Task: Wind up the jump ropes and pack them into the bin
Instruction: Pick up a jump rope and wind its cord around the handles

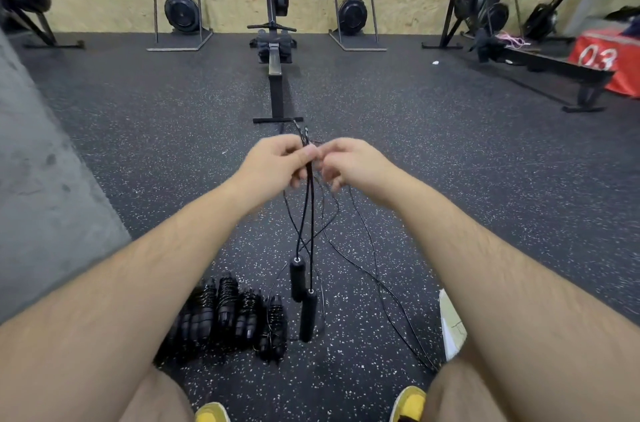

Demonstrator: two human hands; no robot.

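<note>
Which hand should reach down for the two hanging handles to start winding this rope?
Probably the right hand. The left hand grips the two strands the handles hang from, while the right only pinches slack cord beside it.

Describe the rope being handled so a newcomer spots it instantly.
Follow the rail of the central rowing machine toward the camera; just past its near foot the left hand and right hand meet. The jump rope they pinch hangs loose, two black handles dangling, unlike the wound ropes lower left.
</note>
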